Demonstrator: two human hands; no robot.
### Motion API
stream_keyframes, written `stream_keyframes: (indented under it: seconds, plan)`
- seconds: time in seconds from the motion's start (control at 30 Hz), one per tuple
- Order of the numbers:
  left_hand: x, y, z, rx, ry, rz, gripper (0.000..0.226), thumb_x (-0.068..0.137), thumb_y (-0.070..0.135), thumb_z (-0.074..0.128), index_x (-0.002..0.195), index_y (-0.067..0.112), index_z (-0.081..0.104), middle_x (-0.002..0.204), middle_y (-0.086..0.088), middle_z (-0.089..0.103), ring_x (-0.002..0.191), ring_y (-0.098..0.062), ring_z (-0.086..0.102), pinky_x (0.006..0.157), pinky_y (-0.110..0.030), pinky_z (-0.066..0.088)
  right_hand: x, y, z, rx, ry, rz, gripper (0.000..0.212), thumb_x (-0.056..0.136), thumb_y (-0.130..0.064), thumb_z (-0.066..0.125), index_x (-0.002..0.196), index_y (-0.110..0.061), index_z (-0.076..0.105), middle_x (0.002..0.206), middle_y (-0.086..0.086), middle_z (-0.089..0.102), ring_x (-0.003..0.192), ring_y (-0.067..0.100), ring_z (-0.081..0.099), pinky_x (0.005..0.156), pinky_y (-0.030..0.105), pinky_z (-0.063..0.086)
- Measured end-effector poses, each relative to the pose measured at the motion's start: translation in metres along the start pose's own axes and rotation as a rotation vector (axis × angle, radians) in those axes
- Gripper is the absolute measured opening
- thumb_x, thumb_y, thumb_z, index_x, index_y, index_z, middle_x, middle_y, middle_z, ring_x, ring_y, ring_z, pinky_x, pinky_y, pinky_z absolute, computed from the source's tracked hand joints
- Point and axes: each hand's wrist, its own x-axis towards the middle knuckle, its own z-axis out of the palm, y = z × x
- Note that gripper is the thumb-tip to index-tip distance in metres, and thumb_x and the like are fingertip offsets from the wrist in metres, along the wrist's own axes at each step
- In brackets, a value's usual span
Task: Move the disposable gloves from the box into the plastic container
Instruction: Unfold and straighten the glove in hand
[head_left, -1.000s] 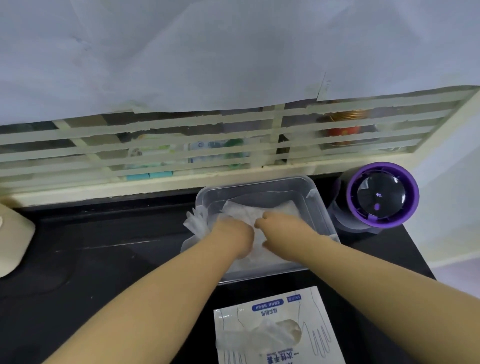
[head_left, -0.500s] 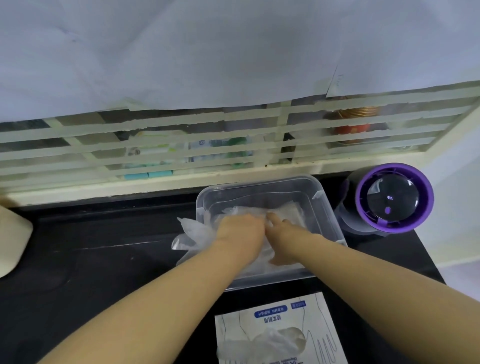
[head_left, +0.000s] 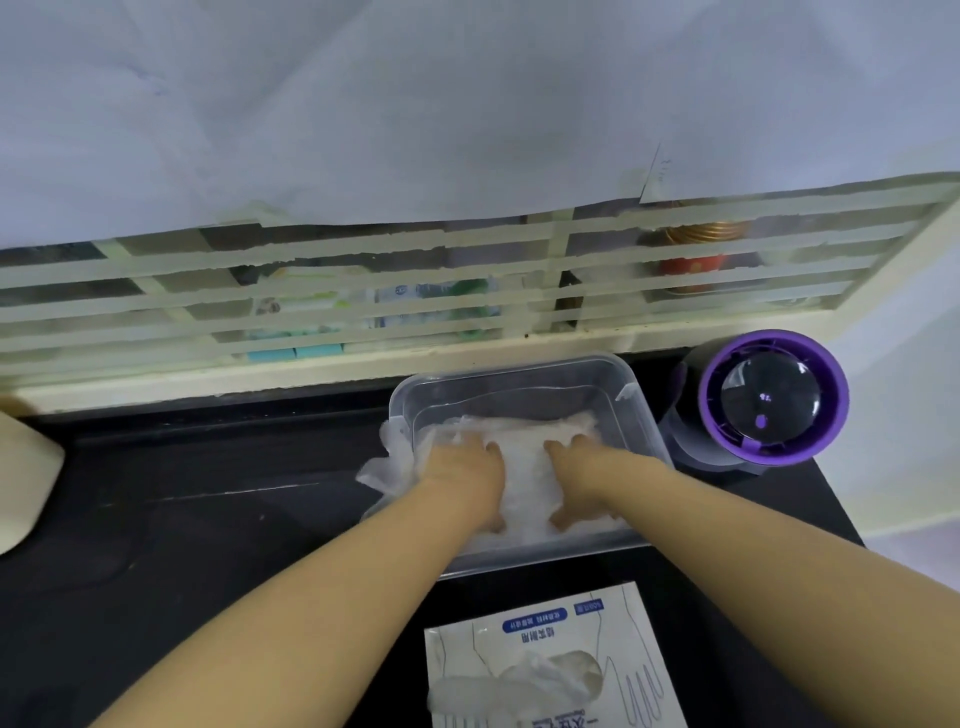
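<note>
A clear plastic container stands on the black counter near the back wall. A heap of thin translucent disposable gloves lies inside it, and some glove fingers hang over its left rim. My left hand and my right hand are both inside the container, side by side, palms down, pressing on the heap. Their fingertips are sunk in the plastic and hidden. The white glove box lies flat at the near edge, with a glove bulging out of its oval opening.
A purple-rimmed round appliance stands right of the container. A cream object sits at the far left edge. A taped window grille runs behind the black counter.
My hands have drawn apart from the middle of the heap and now press it down side by side. The gloves lie flatter, with less hanging over the left rim.
</note>
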Motion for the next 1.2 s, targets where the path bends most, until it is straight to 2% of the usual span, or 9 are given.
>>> stream_keyframes:
  seconds: [0.07, 0.2, 0.3, 0.43, 0.63, 0.77, 0.87, 1.1, 1.2]
  plan:
    - [-0.018, -0.013, -0.015, -0.156, 0.124, 0.039, 0.061, 0.092, 0.049, 0.057, 0.14, 0.014, 0.042, 0.143, -0.01, 0.043, 0.121, -0.027, 0.051, 0.087, -0.035, 0.042, -0.018, 0.004, -0.013, 0.034, 0.081, -0.083, 0.082, 0.087, -0.042, 0.066, 0.15, -0.014, 0.023, 0.148, 0.009, 0.037, 0.125, 0.027, 0.047, 0.097, 0.033, 0.043]
    - [-0.069, -0.047, -0.055, -0.588, 0.245, 0.143, 0.048, 0.098, 0.039, 0.052, 0.141, 0.021, 0.045, 0.13, 0.005, 0.052, 0.118, -0.012, 0.049, 0.099, -0.031, 0.037, -0.06, 0.007, -0.041, 0.272, 0.276, -0.281, 0.062, 0.088, -0.04, 0.065, 0.142, -0.023, 0.041, 0.141, -0.004, 0.049, 0.115, 0.01, 0.053, 0.096, 0.021, 0.04]
    - [-0.105, -0.067, -0.072, -0.911, 0.337, 0.259, 0.047, 0.097, 0.039, 0.053, 0.142, 0.038, 0.041, 0.129, 0.022, 0.051, 0.119, -0.003, 0.048, 0.101, -0.025, 0.033, -0.09, 0.004, -0.052, 0.565, 0.176, -0.461, 0.064, 0.084, -0.038, 0.07, 0.141, -0.03, 0.041, 0.137, -0.01, 0.051, 0.115, 0.004, 0.055, 0.098, 0.021, 0.044]
    - [-0.12, -0.069, -0.074, -1.546, 0.403, 0.361, 0.04, 0.099, 0.016, 0.05, 0.136, 0.031, 0.049, 0.119, 0.009, 0.056, 0.1, -0.001, 0.056, 0.093, -0.024, 0.042, -0.11, -0.008, -0.044, 0.804, 0.157, -0.554, 0.08, 0.075, -0.049, 0.071, 0.144, -0.033, 0.034, 0.137, -0.01, 0.05, 0.12, 0.004, 0.052, 0.101, 0.025, 0.044]
    - [-0.13, -0.059, -0.08, -1.997, 0.44, 0.462, 0.057, 0.098, 0.008, 0.041, 0.151, 0.025, 0.029, 0.135, 0.002, 0.042, 0.131, -0.016, 0.04, 0.105, -0.035, 0.04, -0.125, -0.03, -0.041, 1.086, 0.291, -0.564, 0.071, 0.07, -0.045, 0.072, 0.133, -0.029, 0.044, 0.119, -0.004, 0.06, 0.107, 0.009, 0.06, 0.093, 0.026, 0.048]
    - [-0.132, -0.061, -0.082, -1.984, 0.522, 0.437, 0.065, 0.092, -0.012, 0.034, 0.146, 0.024, 0.037, 0.119, 0.001, 0.053, 0.11, -0.014, 0.058, 0.09, -0.029, 0.051, -0.132, -0.027, -0.048, 1.138, 0.491, -0.494, 0.018, 0.086, -0.031, 0.066, 0.097, -0.017, 0.065, 0.089, 0.008, 0.067, 0.077, 0.025, 0.062, 0.078, 0.032, 0.054]
    - [-0.132, -0.068, -0.076, -1.82, 0.583, 0.351, 0.06, 0.091, -0.015, 0.045, 0.134, 0.027, 0.047, 0.114, -0.002, 0.063, 0.09, -0.011, 0.067, 0.077, -0.023, 0.056, -0.136, -0.016, -0.054, 1.108, 0.58, -0.451, 0.021, 0.091, -0.034, 0.058, 0.087, -0.015, 0.067, 0.082, 0.011, 0.066, 0.07, 0.021, 0.059, 0.072, 0.033, 0.056]
    - [-0.129, -0.075, -0.068, -1.66, 0.66, 0.223, 0.028, 0.09, 0.01, 0.065, 0.117, 0.017, 0.063, 0.089, -0.001, 0.073, 0.083, -0.013, 0.068, 0.084, -0.031, 0.055, -0.135, 0.003, -0.05, 1.198, 0.4, -0.413, 0.034, 0.096, -0.037, 0.047, 0.11, -0.013, 0.068, 0.103, 0.005, 0.072, 0.095, 0.02, 0.069, 0.09, 0.033, 0.055]
    - [-0.129, -0.071, -0.069, -1.495, 0.726, 0.17, 0.02, 0.089, 0.018, 0.068, 0.109, 0.02, 0.068, 0.096, -0.004, 0.072, 0.078, -0.009, 0.067, 0.075, -0.024, 0.056, -0.129, 0.005, -0.044, 0.841, 0.537, -0.374, 0.055, 0.088, -0.033, 0.065, 0.139, -0.027, 0.044, 0.129, -0.006, 0.054, 0.109, 0.014, 0.058, 0.093, 0.03, 0.052]
